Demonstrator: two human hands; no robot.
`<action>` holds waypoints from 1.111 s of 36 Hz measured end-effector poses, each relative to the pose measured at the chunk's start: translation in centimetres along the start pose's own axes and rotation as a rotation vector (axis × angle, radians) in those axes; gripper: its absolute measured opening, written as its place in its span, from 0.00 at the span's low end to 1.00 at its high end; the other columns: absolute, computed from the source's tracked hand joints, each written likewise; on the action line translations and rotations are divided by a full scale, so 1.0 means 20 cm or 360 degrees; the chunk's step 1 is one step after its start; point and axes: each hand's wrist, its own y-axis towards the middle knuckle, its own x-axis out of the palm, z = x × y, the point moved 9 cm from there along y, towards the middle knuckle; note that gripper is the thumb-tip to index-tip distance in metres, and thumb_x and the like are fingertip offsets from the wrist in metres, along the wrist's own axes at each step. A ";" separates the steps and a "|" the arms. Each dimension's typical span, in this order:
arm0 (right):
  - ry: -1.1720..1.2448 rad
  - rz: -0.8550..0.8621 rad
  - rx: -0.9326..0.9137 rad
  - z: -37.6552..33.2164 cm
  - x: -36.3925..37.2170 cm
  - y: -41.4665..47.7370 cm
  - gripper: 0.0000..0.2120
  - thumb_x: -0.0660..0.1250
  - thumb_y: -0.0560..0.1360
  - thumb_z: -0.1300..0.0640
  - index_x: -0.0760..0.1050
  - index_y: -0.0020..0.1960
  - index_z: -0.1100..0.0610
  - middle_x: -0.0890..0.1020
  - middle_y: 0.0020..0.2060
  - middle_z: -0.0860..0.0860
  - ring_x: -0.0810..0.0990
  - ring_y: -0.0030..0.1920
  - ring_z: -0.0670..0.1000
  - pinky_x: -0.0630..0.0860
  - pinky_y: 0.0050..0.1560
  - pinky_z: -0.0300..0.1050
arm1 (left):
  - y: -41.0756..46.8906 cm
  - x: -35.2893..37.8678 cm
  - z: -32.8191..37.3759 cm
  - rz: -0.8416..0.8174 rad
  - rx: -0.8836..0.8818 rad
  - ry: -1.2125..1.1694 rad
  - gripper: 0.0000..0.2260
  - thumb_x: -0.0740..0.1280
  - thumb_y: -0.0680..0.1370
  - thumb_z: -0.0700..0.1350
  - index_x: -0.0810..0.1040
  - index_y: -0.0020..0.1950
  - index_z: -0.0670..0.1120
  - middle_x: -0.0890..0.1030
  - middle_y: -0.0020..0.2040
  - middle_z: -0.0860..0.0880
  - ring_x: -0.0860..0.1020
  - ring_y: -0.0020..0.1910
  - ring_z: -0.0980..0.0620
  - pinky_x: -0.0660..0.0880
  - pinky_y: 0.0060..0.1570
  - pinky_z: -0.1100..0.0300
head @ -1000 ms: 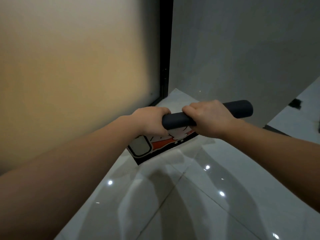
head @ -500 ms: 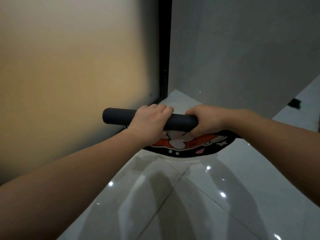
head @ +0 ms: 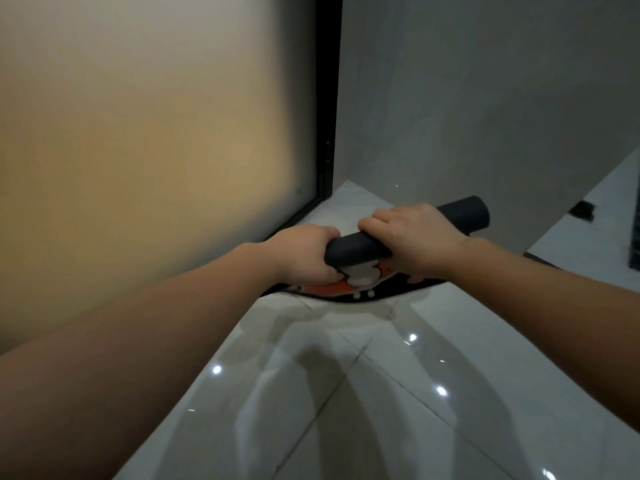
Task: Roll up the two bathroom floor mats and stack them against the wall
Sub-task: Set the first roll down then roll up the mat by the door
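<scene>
Rubber-backed dark grey floor mat (head: 360,249), rolled tight into a tube, lies near the floor's far corner by the frosted glass door (head: 156,150); its orange printed tail (head: 339,289) trails flat. It looks light, pliable and springy. Left hand (head: 304,254) and right hand (head: 415,240) clasp the roll mid-length, sensibly.

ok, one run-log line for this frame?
phase: rolling | left hand: gripping dark grey rolled mat | right hand: gripping same roll | unrolled orange-and-white printed part: flat on glossy tiled floor
</scene>
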 end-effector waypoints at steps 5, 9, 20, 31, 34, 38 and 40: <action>0.0640 -0.0674 0.0322 0.08 0.14 0.00 0.32 0.72 0.64 0.42 0.64 0.64 0.44 0.78 0.48 0.46 0.78 0.47 0.52 0.74 0.45 0.47 | -0.05 -0.07 0.10 0.0595 0.0267 0.0688 0.14 0.64 0.73 0.52 0.68 0.55 0.49 0.78 0.49 0.49 0.78 0.47 0.45 0.65 0.36 0.54; 0.0908 -0.0803 0.0376 0.08 0.18 -0.01 0.25 0.75 0.61 0.45 0.72 0.55 0.45 0.80 0.46 0.46 0.79 0.46 0.50 0.77 0.48 0.49 | -0.08 -0.07 0.13 0.0749 0.0343 0.0784 0.14 0.64 0.74 0.53 0.68 0.56 0.49 0.77 0.49 0.50 0.77 0.44 0.46 0.64 0.35 0.54; -0.0159 0.0167 -0.0090 -0.03 -0.02 -0.02 0.13 0.70 0.68 0.54 0.72 0.50 0.54 0.78 0.37 0.51 0.76 0.33 0.53 0.62 0.30 0.43 | 0.00 0.00 -0.03 -0.0004 -0.0067 -0.0125 0.27 0.72 0.67 0.57 0.68 0.62 0.55 0.78 0.51 0.54 0.77 0.47 0.51 0.74 0.49 0.56; 0.0389 -0.0489 0.0310 0.05 0.10 0.02 0.22 0.70 0.66 0.44 0.68 0.57 0.47 0.78 0.45 0.47 0.77 0.43 0.53 0.68 0.38 0.44 | -0.06 -0.07 0.06 0.0662 0.0123 0.0805 0.14 0.66 0.73 0.50 0.68 0.56 0.50 0.77 0.50 0.50 0.77 0.47 0.46 0.63 0.37 0.55; 0.0629 -0.0609 0.0421 0.08 0.12 0.01 0.23 0.72 0.65 0.44 0.70 0.57 0.46 0.78 0.43 0.46 0.76 0.42 0.51 0.67 0.35 0.43 | -0.10 -0.09 0.08 0.0773 0.0164 0.0879 0.14 0.64 0.75 0.49 0.68 0.59 0.49 0.77 0.51 0.49 0.76 0.46 0.46 0.61 0.37 0.55; 0.0687 -0.0582 0.0439 0.09 0.12 0.00 0.17 0.72 0.66 0.46 0.72 0.52 0.47 0.79 0.43 0.47 0.76 0.42 0.51 0.68 0.36 0.43 | -0.10 -0.10 0.08 0.0822 0.0185 0.0858 0.15 0.65 0.74 0.49 0.69 0.60 0.48 0.77 0.50 0.48 0.76 0.45 0.45 0.61 0.37 0.55; 0.0522 -0.0475 0.0417 0.09 0.09 0.00 0.14 0.69 0.67 0.45 0.72 0.50 0.48 0.79 0.42 0.48 0.76 0.40 0.52 0.69 0.37 0.44 | -0.09 -0.10 0.07 0.0778 0.0181 0.0794 0.18 0.66 0.74 0.52 0.68 0.61 0.49 0.77 0.52 0.49 0.76 0.48 0.46 0.63 0.39 0.56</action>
